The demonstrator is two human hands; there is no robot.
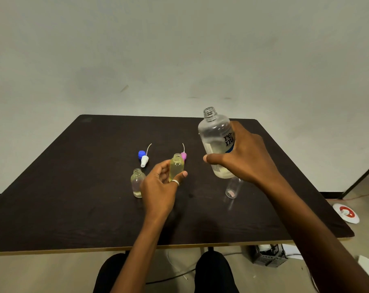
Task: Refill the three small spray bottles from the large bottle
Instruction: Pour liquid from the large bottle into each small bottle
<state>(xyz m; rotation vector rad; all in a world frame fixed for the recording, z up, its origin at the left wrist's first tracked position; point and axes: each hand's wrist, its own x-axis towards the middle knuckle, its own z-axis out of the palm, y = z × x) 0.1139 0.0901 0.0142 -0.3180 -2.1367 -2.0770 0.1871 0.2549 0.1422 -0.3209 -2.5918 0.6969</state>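
Note:
My right hand point(245, 154) grips the large clear bottle point(216, 136), which is uncapped, nearly upright and lifted above the table. My left hand point(160, 185) holds a small open bottle point(176, 166) filled with yellowish liquid. A second small open bottle point(137, 182) stands to its left, mostly empty. A third small clear bottle point(233, 188) stands partly hidden under the large bottle and my right hand. A spray head with a blue cap point(143, 157) and a pink spray head point(183, 155) lie on the table behind them.
The dark tabletop point(73, 187) has its front edge close to my knees. A wall rises right behind it. On the floor to the right are a white and red round object point(346, 212) and a grey box point(268, 255) with cables.

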